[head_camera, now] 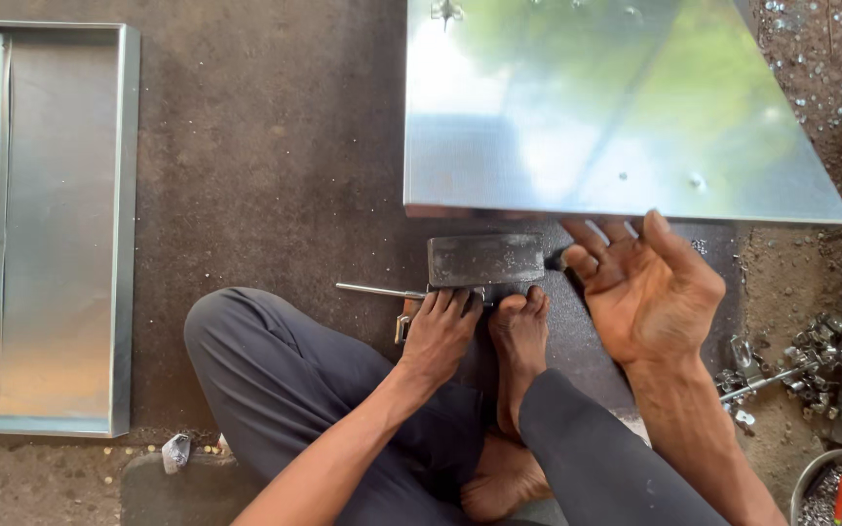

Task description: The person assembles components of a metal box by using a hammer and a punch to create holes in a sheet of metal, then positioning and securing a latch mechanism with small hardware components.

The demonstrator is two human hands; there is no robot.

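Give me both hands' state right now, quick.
Left hand: fingers curled down, pressing on a thin metal rod beside the dark metal block.
Right hand: open, palm up, fingertips under the metal sheet edge.

Single head-worn view, looking almost straight down from above the seated person onto the floor. The dark metal block (485, 259) lies just below frame centre and serves as landmark. Nearest the lens, below the block, are the person's knees and forearms; the left hand (438, 334) and right hand (647, 287) flank it at close range. Beyond the block the shiny steel sheet (616, 117) runs out of the top edge; well left of it, the steel tray (46, 229) is cropped by the frame border.
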